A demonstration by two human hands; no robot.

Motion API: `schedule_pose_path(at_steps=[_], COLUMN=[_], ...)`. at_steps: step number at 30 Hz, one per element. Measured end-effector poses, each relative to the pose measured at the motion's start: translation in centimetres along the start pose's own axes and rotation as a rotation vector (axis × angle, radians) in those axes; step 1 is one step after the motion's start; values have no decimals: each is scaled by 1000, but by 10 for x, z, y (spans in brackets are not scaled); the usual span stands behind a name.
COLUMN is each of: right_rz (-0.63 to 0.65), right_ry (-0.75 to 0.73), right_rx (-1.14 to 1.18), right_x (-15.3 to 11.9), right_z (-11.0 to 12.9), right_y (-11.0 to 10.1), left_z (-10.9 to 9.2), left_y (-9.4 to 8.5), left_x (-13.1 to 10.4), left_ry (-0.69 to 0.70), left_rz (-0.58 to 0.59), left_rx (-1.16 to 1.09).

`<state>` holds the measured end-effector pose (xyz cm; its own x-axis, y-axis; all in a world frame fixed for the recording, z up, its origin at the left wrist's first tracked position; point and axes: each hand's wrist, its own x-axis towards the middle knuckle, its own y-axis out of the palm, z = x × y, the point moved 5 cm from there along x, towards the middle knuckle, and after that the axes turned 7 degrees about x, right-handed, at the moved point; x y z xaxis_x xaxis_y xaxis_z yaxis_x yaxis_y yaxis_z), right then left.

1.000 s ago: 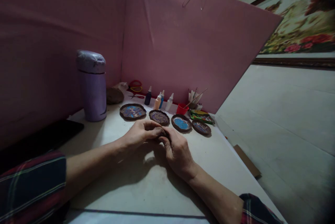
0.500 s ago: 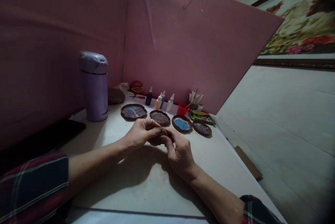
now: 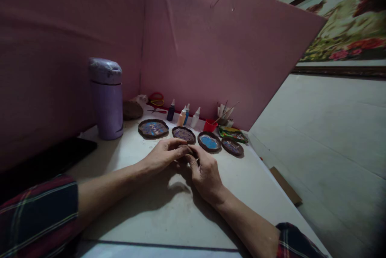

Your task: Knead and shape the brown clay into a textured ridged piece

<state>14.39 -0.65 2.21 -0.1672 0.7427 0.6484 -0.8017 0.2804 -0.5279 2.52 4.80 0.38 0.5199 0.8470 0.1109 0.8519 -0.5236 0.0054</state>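
Both my hands meet above the white table, pinching a small piece of dark brown clay (image 3: 189,151) mostly hidden by the fingers. My left hand (image 3: 163,156) grips it from the left with thumb and fingers. From the right, my right hand (image 3: 206,172) presses its thumb and bent fingers on the same clay. Just beyond them stand several brown clay dishes with wavy rims: a blue-and-purple painted dish (image 3: 153,129), a purple-flecked dish (image 3: 183,134), a dish with a blue middle (image 3: 209,142) and a smaller painted dish (image 3: 232,147).
A purple bottle (image 3: 107,105) stands left, near a brown lump (image 3: 132,110) and a dark flat object (image 3: 72,153). Scissors (image 3: 157,110), paint bottles (image 3: 181,117), a red cup (image 3: 210,125) and a green packet (image 3: 233,133) line the back before pink panels (image 3: 211,56).
The clay has turned or been folded between my fingers, and less of it shows below them. My hands stay in nearly the same place; the view has shifted slightly.
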Motion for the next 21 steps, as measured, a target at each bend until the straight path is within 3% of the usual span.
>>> schedule_pose_path(at_steps=[6,13,21], right_rz=[107,32,56], right_ry=[-46,23,48], right_rx=[-22,-113,-146], right_x=[-1,-2,-1], right_z=[3,-1,-3], right_y=[3,1,0], left_z=[-5,-3,-5], left_y=[0,-1,-2], left_x=[0,0,-1], left_ry=[46,18,17], left_rz=[-10,-76,-72], left_rx=[129,67,113])
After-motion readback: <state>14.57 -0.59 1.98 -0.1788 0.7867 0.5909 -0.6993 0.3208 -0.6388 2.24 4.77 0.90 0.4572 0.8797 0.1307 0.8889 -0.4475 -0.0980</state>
